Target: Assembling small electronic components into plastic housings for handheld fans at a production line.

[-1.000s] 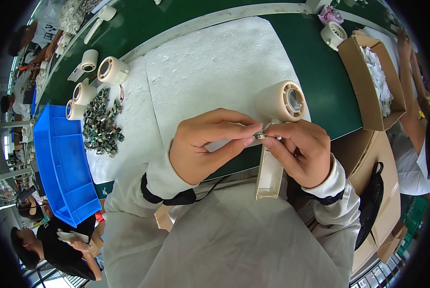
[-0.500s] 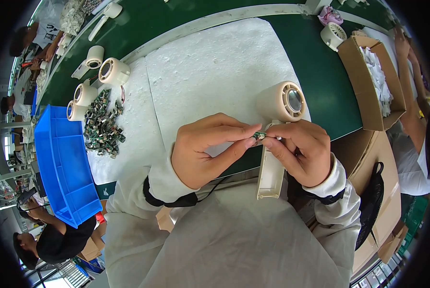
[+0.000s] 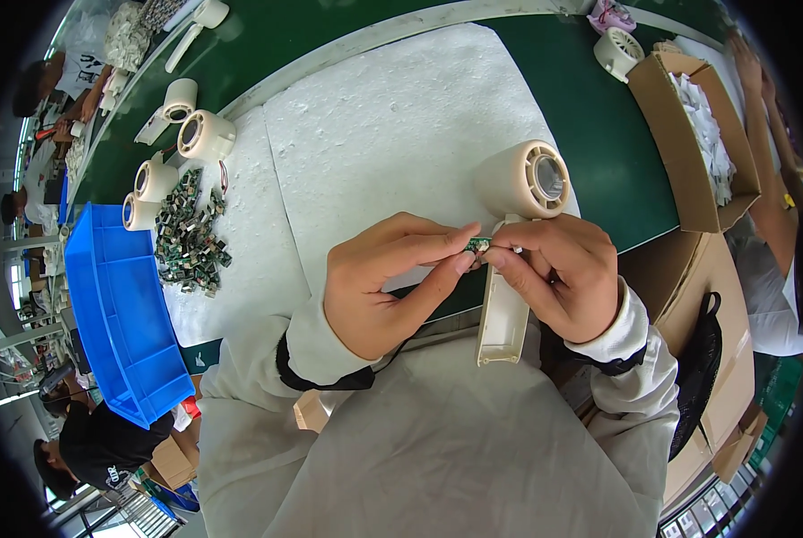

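Between the thumb and forefinger of my left hand (image 3: 379,282) is a small green circuit board (image 3: 479,244). My right hand (image 3: 563,273) is closed in a pinch at the board's right end. A tiny white piece (image 3: 517,249) shows by its fingers, and what they grip is mostly hidden. Under my right hand lies the hollow, open-sided handle (image 3: 503,327) of a cream handheld fan. Its lower end sticks out past the table's near edge. The round fan head (image 3: 525,179) rests on the white foam sheet (image 3: 392,117) just beyond my hands.
A heap of small circuit boards (image 3: 190,235) lies on the foam at left, with several cream fan heads (image 3: 206,136) behind it. Beside it stands a blue divided bin (image 3: 119,314). At right are a cardboard box of white parts (image 3: 702,143) and another person's arm (image 3: 764,134).
The green board has turned slightly and shows more of its face between my fingertips. Both hands stay close together in nearly the same place. The whole view has shifted a little.
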Motion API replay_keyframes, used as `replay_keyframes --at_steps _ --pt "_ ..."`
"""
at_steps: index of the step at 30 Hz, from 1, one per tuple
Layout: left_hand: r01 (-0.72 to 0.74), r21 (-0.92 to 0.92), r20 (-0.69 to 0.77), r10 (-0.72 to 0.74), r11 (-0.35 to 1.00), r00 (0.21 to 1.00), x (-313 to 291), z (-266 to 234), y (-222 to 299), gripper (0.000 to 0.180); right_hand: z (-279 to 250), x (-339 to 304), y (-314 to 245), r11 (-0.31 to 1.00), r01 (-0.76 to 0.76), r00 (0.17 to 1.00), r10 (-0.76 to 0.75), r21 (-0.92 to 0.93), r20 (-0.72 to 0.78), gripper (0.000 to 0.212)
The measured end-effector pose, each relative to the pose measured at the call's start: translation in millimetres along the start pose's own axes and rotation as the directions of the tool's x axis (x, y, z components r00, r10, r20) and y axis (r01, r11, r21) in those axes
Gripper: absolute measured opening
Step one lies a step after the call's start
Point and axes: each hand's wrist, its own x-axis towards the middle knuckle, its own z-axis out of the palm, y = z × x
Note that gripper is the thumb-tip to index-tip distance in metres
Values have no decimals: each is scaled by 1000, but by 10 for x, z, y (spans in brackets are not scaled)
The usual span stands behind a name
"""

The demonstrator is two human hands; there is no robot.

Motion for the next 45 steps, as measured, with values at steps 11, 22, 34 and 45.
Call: replay_keyframes --at_steps 11,22,34,45 --pt "260 -535 222 -164 804 961 3 -48 -156 31 -28 -88 -48 991 -100 995 99 83 17 15" --pt "235 -539 201 -148 809 968 78 -54 -164 31 -21 -56 -26 973 -170 985 170 155 12 16" --pt "265 -612 149 -221 745 964 102 4 -172 28 -106 -9 -55 926 -334 942 334 175 34 19" --pt "335 -615 120 -335 714 935 132 14 -117 28 -102 -40 -18 966 -197 980 195 168 24 16"
